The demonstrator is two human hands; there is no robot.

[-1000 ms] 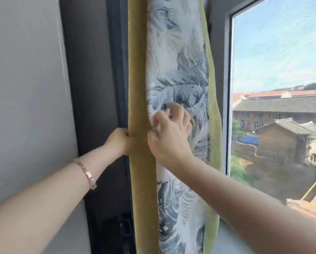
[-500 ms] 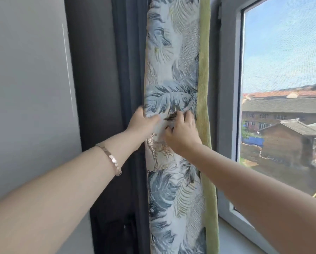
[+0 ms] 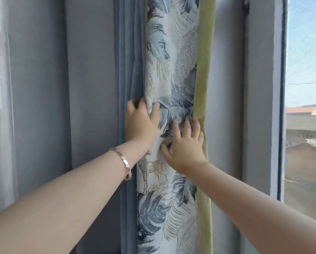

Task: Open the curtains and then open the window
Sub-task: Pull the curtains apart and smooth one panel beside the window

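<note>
Head view
Curtain: the leaf-print curtain (image 3: 171, 74) hung gathered into a narrow upright bundle in the middle of the view, pale with blue-grey fronds and a gold deer woven in below the hands.
Curtain edges: a yellow-green band (image 3: 205, 61) ran down the bundle's right side; blue pleated folds (image 3: 129, 61) lay against its left side.
Left hand: the left hand (image 3: 140, 123) was clasped round the left edge of the bundle, thumb pressed on the printed front and the other fingers curled round behind the fabric.
Right hand: the right hand (image 3: 184, 143) lay on the front of the bundle just right of and below the left, fingers spread and bent, the tips digging into the cloth; whether it pinched a fold could not be told.
Bracelet: a rose-gold link bracelet (image 3: 123, 162) sat on the left wrist.
Window: the window (image 3: 305, 88) stood at the far right, uncovered, its pale frame (image 3: 276, 107) upright beside the glass; tiled rooftops and sky showed through it.
Wall: a grey wall (image 3: 43, 107) filled the left side.
</note>
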